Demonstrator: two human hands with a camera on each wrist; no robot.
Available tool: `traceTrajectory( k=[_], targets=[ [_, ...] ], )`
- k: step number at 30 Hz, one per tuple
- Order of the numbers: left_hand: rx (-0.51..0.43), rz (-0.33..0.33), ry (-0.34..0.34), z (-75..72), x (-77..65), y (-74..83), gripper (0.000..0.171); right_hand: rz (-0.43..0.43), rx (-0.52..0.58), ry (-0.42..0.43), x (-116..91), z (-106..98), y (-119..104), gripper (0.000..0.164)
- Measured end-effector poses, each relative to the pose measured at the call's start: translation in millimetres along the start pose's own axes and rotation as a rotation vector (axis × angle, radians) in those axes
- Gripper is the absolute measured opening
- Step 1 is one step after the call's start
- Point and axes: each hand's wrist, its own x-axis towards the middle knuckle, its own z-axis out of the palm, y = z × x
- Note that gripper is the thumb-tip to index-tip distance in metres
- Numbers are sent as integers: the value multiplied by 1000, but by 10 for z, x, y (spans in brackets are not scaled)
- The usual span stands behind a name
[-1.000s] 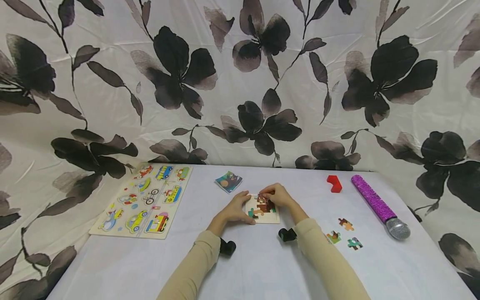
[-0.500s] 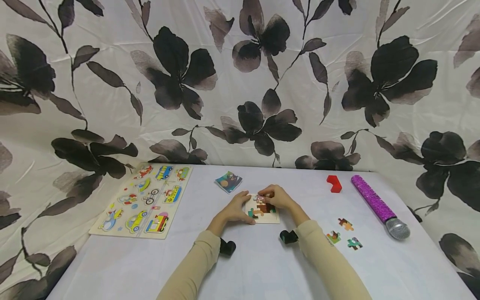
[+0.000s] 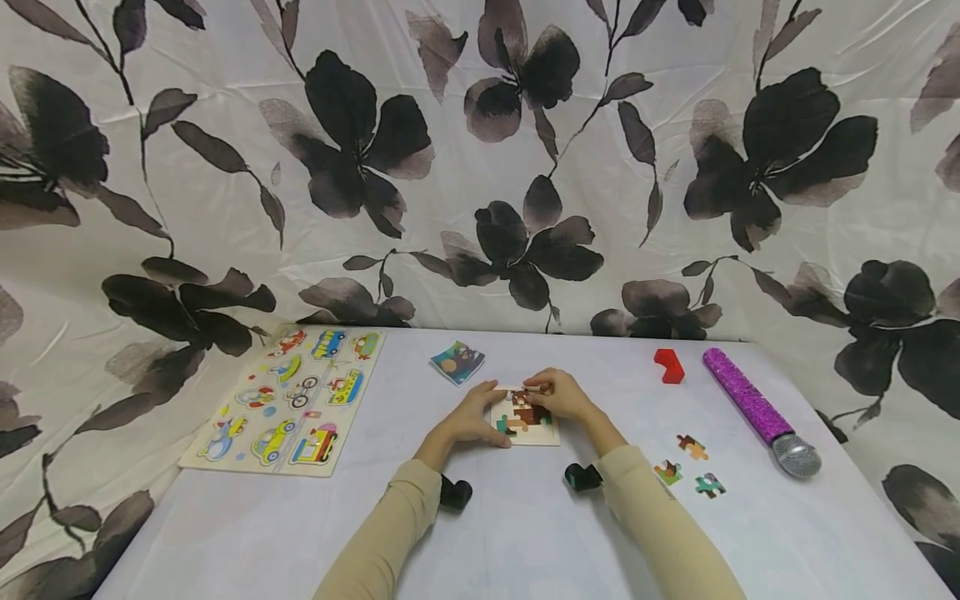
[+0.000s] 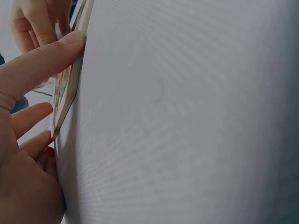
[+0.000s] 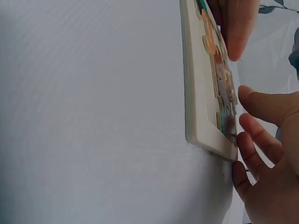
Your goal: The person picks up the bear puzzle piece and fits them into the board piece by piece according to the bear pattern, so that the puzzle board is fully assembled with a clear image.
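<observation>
A small cream jigsaw tray [image 3: 546, 437] lies at the middle of the table, partly filled with brown, orange and green pieces. My left hand [image 3: 472, 417] grips its left side; in the left wrist view the thumb [image 4: 65, 49] lies along the tray's edge. At the tray's far right corner is my right hand [image 3: 561, 393]. The right wrist view shows that thumb [image 5: 261, 105] over the set-in pieces [image 5: 224, 88] and the other fingers spread beside the tray's border. No loose piece shows between them.
Loose jigsaw pieces [image 3: 692, 448] lie right of the right forearm. Beyond them are a red block [image 3: 668, 367] and a purple glitter microphone [image 3: 750, 400]. A vehicle puzzle board [image 3: 285, 404] sits at left, and a small picture card [image 3: 457, 363] behind the left hand. A floral cloth hangs behind.
The right hand has shifted slightly at the tray's far right corner, its fingertips moving a little rightward, and its forearm has moved slightly right. The left hand stays in place on the tray.
</observation>
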Motion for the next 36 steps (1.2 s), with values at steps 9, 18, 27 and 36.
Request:
traceTrajectory(
  k=[9, 18, 27, 36],
  targets=[
    [26, 3, -18, -6, 0, 52, 85, -121, -192, 0, -57, 36, 1, 26],
    [38, 8, -14, 8, 1, 59, 87, -36, -187, -13, -36, 24, -29, 26],
    [7, -4, 3, 37, 25, -6, 99, 59, 36, 73, 12, 13, -13, 12],
    [-7, 10, 12, 29, 32, -10, 96, 134, 246, 71, 105, -179, 19, 21]
  ],
)
